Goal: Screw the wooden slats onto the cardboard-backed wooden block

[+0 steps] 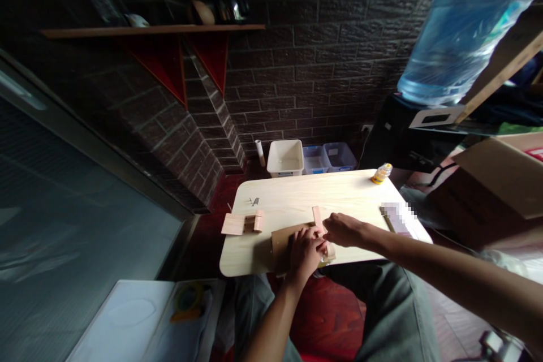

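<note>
"How many hands [304,246] are at the desk's [305,192] near edge?"
"Two, with one brown piece [280,242] and one pale strip [316,215]."
"Bottles [381,174]?"
"One, by the far right corner, plus one big water jug [452,39] beyond."
"Bins [285,155] past the far edge?"
"Three: one white, two blue."
"Dark bits [255,202] near the far left corner?"
"Several, too small to count."

The person wears trousers [394,311] of a muted grey-green colour, and the cloth looks rather loose, with soft folds near the knees. A thin seam [418,312] runs down the right trouser leg. The forearms [424,260] are slim and bare, as are the left hand [306,249] and right hand [341,230].
</note>
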The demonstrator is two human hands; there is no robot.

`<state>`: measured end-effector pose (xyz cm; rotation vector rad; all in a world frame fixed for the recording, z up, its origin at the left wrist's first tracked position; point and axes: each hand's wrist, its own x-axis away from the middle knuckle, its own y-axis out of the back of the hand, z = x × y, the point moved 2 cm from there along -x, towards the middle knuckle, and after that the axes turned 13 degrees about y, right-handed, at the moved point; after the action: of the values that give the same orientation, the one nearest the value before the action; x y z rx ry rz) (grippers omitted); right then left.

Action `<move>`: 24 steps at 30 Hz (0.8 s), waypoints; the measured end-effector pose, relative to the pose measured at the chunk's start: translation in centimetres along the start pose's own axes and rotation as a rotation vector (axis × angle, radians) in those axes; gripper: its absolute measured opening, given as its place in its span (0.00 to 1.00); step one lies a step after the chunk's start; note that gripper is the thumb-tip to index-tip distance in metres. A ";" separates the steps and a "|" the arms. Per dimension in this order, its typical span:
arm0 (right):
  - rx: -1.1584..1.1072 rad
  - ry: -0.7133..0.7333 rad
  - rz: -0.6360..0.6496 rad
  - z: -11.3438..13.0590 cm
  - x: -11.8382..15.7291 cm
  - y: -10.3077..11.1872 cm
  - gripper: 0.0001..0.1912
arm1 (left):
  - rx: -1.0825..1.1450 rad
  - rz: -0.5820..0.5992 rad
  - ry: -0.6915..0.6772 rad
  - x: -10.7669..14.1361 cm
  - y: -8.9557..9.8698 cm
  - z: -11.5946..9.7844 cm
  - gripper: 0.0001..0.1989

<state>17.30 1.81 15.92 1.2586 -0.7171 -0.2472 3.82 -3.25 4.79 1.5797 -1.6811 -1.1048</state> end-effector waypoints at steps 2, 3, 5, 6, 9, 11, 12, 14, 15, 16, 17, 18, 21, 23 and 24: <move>0.005 -0.017 0.018 0.0 -0.1 0.1 0.14 | -0.007 -0.008 -0.005 0.0 0.1 -0.1 0.07; 0.006 -0.013 0.018 0.0 0.0 0.2 0.14 | -0.011 -0.012 -0.004 0.0 0.1 -0.1 0.08; 0.003 0.031 -0.013 0.1 0.2 0.6 0.15 | -0.017 -0.023 0.002 0.1 0.2 -0.1 0.08; 0.001 0.064 -0.034 0.2 0.4 0.9 0.16 | -0.017 -0.028 0.005 0.1 0.2 -0.2 0.08; 0.039 0.131 -0.069 0.5 1.0 1.7 0.17 | -0.007 -0.039 0.005 0.1 0.3 -0.2 0.07; 0.087 0.138 -0.065 0.8 1.2 1.7 0.15 | -0.001 -0.044 0.006 0.1 0.2 -0.2 0.06; 0.101 0.139 -0.060 0.9 1.2 1.6 0.14 | -0.002 -0.046 0.008 0.1 0.2 -0.2 0.06; 0.112 0.144 -0.051 1.0 1.1 1.2 0.13 | -0.011 -0.046 0.013 0.1 0.1 -0.1 0.06; 0.112 0.145 -0.047 1.1 1.0 0.9 0.13 | -0.016 -0.045 0.014 0.1 0.0 -0.1 0.06; 0.113 0.145 -0.047 1.1 1.0 0.7 0.13 | -0.020 -0.042 0.014 0.1 0.0 -0.1 0.06; 0.110 0.145 -0.048 1.0 0.9 0.5 0.13 | -0.020 -0.038 0.013 0.1 0.0 0.0 0.06; 0.103 0.144 -0.049 1.0 1.0 0.4 0.13 | -0.017 -0.033 0.013 0.1 0.0 0.0 0.06; 0.055 0.140 -0.047 0.7 1.1 0.5 0.12 | 0.001 -0.014 0.009 0.2 0.2 0.0 0.07; 0.027 0.124 -0.055 0.6 1.2 0.6 0.11 | 0.010 -0.001 0.007 0.2 0.3 -0.1 0.07; 0.020 0.104 -0.060 0.5 1.2 0.7 0.11 | 0.013 0.003 0.008 0.2 0.4 -0.2 0.08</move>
<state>17.77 0.91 17.03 1.3042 -0.5942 -0.2226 3.72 -3.50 5.21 1.5871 -1.6888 -1.0867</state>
